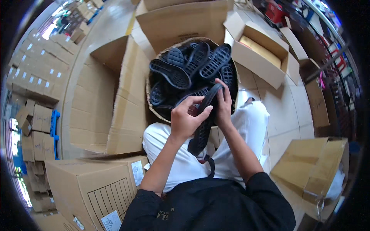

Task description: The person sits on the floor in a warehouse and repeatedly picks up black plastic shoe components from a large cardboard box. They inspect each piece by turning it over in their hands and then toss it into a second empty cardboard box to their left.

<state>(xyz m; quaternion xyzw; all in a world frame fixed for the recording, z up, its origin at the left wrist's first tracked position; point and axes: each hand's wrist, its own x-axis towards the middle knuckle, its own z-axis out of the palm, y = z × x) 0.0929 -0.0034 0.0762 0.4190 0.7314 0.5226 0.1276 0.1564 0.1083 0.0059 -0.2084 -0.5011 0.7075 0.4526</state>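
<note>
Between my hands is a black shoe sole (202, 133), held on edge above my lap, its lower end hanging between my knees. My left hand (188, 118) pinches the sole's left side with thumb and fingers. On the other side my right hand (224, 106) grips its upper part, fingers stretched along the edge. Just beyond my hands stands a cardboard box (149, 86) full of several loose black soles (171, 73) with gridded undersides, lying at mixed angles. The held sole hides part of the pile.
An open carton (92, 104) lies to the left, with a closed carton (104, 181) nearer me. A long open box (262, 50) sits at the far right, and another carton (308, 163) at the near right. Stacked cartons (46, 63) fill the far left.
</note>
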